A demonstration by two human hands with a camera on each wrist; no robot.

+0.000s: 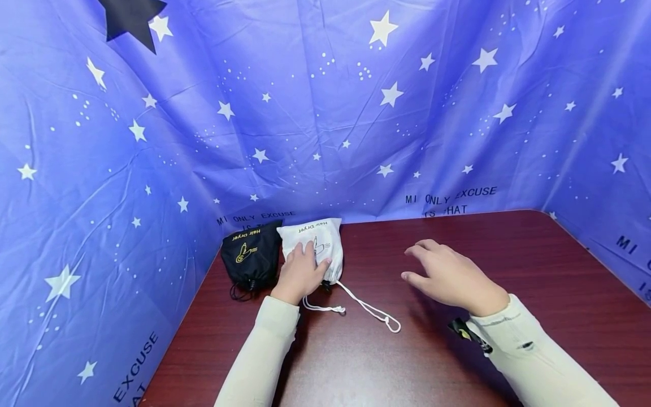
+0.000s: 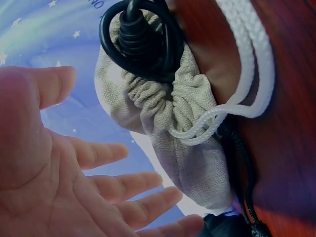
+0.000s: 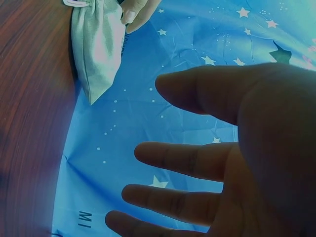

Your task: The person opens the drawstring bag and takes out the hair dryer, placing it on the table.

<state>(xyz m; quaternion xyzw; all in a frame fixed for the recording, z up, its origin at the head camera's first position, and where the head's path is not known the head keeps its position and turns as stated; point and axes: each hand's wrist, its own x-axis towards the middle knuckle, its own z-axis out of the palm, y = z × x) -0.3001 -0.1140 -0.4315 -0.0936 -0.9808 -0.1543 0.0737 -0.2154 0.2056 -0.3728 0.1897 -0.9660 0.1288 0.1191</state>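
Note:
A white drawstring pouch (image 1: 333, 257) printed "Hair Dryer" lies near the table's back left. Its gathered mouth faces the front, and a black cord end (image 2: 140, 42) pokes out of it in the left wrist view. Over the pouch is my left hand (image 1: 301, 272), its fingers spread and nearly straight; whether they touch the cloth I cannot tell. A black drawstring pouch (image 1: 254, 257) with the same print in yellow lies just left of the white one. My right hand (image 1: 447, 277) hovers over the table to the right, fingers apart, holding nothing.
White drawstrings (image 1: 368, 305) trail from the pouch across the dark red wooden table (image 1: 386, 367). A blue cloth (image 1: 315, 113) with white stars hangs behind the table and along both sides. A black-and-yellow item (image 1: 468, 334) sits at the right cuff.

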